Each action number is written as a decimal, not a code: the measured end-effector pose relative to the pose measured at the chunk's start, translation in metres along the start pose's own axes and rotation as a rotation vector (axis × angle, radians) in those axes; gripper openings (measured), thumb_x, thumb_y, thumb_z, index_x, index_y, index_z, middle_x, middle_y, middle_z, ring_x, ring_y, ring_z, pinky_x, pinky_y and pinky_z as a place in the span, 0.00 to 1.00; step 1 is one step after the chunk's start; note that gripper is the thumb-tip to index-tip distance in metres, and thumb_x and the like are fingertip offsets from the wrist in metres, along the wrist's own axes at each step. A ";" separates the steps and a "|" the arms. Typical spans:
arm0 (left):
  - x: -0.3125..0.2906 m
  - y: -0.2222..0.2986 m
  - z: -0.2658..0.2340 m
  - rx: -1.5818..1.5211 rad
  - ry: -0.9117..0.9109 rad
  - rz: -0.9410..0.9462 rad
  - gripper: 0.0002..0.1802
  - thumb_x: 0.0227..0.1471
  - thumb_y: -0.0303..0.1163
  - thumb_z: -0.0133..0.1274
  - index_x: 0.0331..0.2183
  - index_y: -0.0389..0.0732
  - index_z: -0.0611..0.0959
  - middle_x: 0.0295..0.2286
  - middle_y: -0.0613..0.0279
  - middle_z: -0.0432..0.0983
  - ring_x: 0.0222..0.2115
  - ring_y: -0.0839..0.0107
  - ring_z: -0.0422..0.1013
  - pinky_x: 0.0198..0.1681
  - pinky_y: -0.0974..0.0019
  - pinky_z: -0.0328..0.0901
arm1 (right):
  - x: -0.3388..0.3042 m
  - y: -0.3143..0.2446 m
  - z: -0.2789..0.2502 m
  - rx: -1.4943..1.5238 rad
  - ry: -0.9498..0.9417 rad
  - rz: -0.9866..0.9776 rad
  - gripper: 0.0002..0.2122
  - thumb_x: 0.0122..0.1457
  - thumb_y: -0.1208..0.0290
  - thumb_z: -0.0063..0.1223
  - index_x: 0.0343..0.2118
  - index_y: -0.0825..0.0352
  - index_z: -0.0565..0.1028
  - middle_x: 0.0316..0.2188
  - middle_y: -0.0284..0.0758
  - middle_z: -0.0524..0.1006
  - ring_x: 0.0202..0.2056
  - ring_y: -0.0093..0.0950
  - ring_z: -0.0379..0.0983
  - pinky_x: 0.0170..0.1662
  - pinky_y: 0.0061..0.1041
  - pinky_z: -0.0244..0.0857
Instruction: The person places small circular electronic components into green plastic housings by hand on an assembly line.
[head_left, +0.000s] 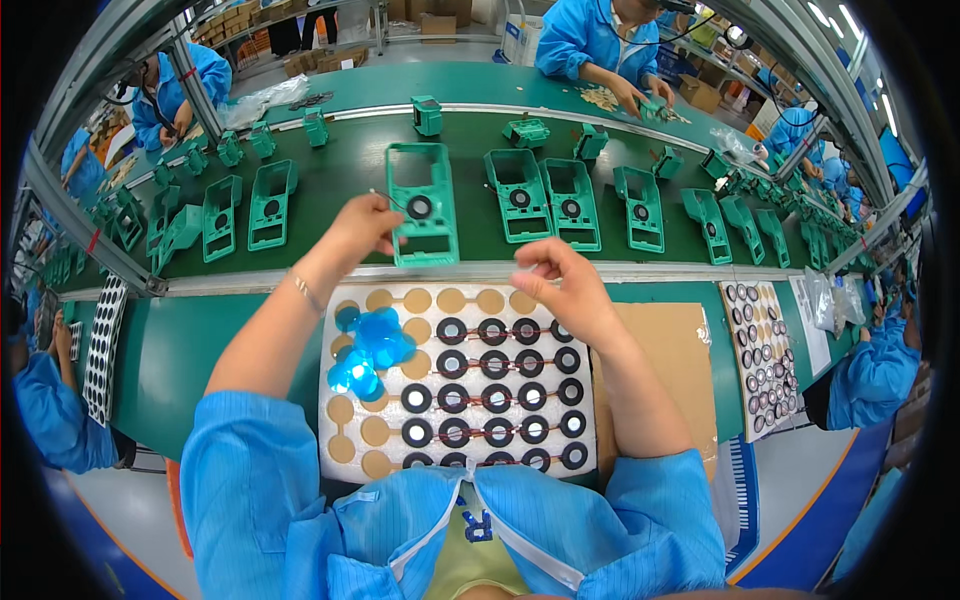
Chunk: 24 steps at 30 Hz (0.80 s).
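A green plastic housing (pixel 447 225) with a round black speaker (pixel 419 207) in it lies at the near edge of the conveyor. My left hand (pixel 365 228) is closed at its left edge, fingertips against the frame; a thin lead with a pale end sticks out above them. To the right, my right hand (pixel 568 285) hovers over the far edge of a white foam tray (pixel 350 300), fingers bent, thumb and forefinger apart, nothing visible between them. Rows of black round speakers (pixel 492 363) with reddish wires sit in the tray. Shiny blue film discs (pixel 378 342) lie on its left part.
More green housings (pixel 268 205) and small green parts (pixel 427 117) stand along the dark green belt (pixel 350 150). Flat brown cardboard (pixel 665 365) lies right of the tray. Another speaker tray (pixel 765 355) is farther right. Co-workers (pixel 610 45) sit across and at both sides.
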<state>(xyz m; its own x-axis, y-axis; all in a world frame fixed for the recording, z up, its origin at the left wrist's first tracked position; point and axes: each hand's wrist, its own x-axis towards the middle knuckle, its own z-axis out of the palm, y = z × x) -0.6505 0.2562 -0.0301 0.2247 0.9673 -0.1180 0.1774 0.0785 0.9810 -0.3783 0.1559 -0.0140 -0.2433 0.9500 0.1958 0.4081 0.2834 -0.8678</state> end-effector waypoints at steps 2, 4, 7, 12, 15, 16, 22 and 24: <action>0.031 -0.022 -0.025 0.033 0.057 -0.131 0.09 0.50 0.32 0.49 0.29 0.35 0.73 0.27 0.61 0.71 0.24 0.74 0.70 0.22 0.75 0.65 | -0.002 -0.005 0.006 -0.132 -0.040 -0.058 0.11 0.49 0.69 0.57 0.34 0.68 0.72 0.32 0.33 0.72 0.35 0.23 0.67 0.39 0.22 0.62; 0.044 -0.035 -0.041 0.055 0.075 -0.184 0.09 0.51 0.32 0.49 0.30 0.35 0.74 0.26 0.62 0.70 0.24 0.75 0.70 0.22 0.75 0.65 | -0.007 -0.009 0.017 -0.382 -0.227 -0.202 0.07 0.49 0.67 0.54 0.28 0.64 0.74 0.29 0.35 0.74 0.31 0.34 0.66 0.41 0.30 0.60; 0.044 -0.035 -0.043 0.170 0.153 -0.211 0.12 0.49 0.33 0.51 0.31 0.33 0.74 0.28 0.57 0.71 0.27 0.68 0.70 0.27 0.70 0.66 | -0.012 -0.006 0.025 -0.483 -0.175 -0.267 0.05 0.49 0.68 0.53 0.27 0.63 0.75 0.27 0.34 0.74 0.31 0.35 0.66 0.40 0.32 0.59; -0.017 -0.003 0.016 0.917 0.293 0.668 0.16 0.37 0.30 0.59 0.34 0.38 0.77 0.31 0.54 0.71 0.35 0.55 0.65 0.40 0.60 0.61 | -0.013 -0.014 0.019 -0.447 -0.027 -0.256 0.04 0.48 0.70 0.53 0.23 0.63 0.75 0.24 0.34 0.74 0.31 0.35 0.66 0.40 0.32 0.58; -0.079 -0.003 0.051 0.907 -0.207 0.712 0.09 0.35 0.27 0.58 0.26 0.41 0.78 0.26 0.58 0.71 0.31 0.60 0.66 0.36 0.61 0.64 | -0.009 -0.018 0.023 -0.422 0.058 -0.278 0.03 0.48 0.71 0.54 0.23 0.64 0.74 0.24 0.34 0.74 0.31 0.35 0.66 0.39 0.31 0.58; -0.094 -0.003 0.058 1.121 -0.226 0.723 0.09 0.35 0.28 0.58 0.26 0.40 0.78 0.25 0.59 0.70 0.30 0.61 0.65 0.36 0.62 0.63 | -0.009 -0.020 0.024 -0.417 0.071 -0.299 0.03 0.48 0.71 0.54 0.22 0.64 0.74 0.24 0.34 0.74 0.31 0.35 0.66 0.38 0.31 0.58; -0.111 -0.008 0.064 1.358 -0.130 0.980 0.07 0.32 0.28 0.53 0.20 0.37 0.74 0.22 0.60 0.66 0.28 0.63 0.64 0.33 0.65 0.61 | -0.011 -0.021 0.032 -0.422 0.091 -0.376 0.04 0.48 0.71 0.54 0.22 0.65 0.73 0.23 0.34 0.73 0.30 0.36 0.66 0.36 0.32 0.58; -0.113 -0.007 0.064 1.379 -0.148 0.981 0.06 0.33 0.28 0.51 0.21 0.38 0.75 0.22 0.60 0.67 0.29 0.64 0.64 0.34 0.66 0.60 | -0.012 -0.019 0.033 -0.416 0.086 -0.369 0.04 0.47 0.71 0.55 0.22 0.64 0.73 0.22 0.35 0.72 0.29 0.35 0.66 0.35 0.32 0.59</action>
<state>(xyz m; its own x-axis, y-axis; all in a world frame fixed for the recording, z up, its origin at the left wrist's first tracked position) -0.6159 0.1308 -0.0336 0.8149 0.4856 0.3164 0.5493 -0.8212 -0.1546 -0.4123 0.1350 -0.0147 -0.3698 0.7806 0.5040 0.6266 0.6100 -0.4851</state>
